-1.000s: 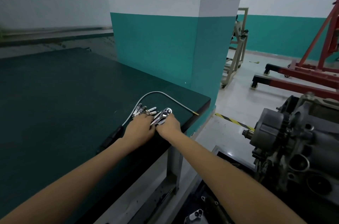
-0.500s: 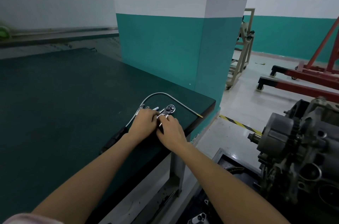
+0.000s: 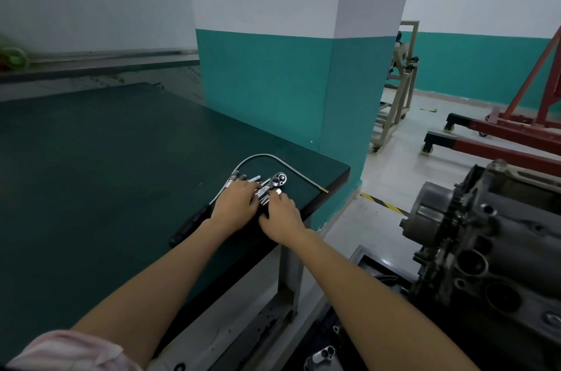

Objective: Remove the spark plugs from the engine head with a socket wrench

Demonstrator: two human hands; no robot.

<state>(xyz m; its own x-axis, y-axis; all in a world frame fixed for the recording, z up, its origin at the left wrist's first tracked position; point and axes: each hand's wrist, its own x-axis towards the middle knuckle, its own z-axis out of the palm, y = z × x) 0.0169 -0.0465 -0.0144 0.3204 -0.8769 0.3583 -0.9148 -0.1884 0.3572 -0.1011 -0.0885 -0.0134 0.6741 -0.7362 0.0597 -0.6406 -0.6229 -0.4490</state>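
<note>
Green bench [image 3: 91,173], corner carries tools. Engine [image 3: 491,243] on stand, well right of both hands. Left hand [image 3: 235,208] palm-down, fingers [image 3: 243,188] curled over spark plugs [image 3: 247,178]; grip cannot be told. Right hand [image 3: 280,218] touching left, fingertips [image 3: 280,197] pinching ratchet wrench [image 3: 274,183], its head just beyond them. Thin curved cable [image 3: 267,156] arcs past fingertips.

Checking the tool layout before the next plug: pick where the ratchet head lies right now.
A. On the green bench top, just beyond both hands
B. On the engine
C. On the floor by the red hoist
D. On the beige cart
A: the ratchet head rests on the green bench top, just past the left hand and right hand.
</note>
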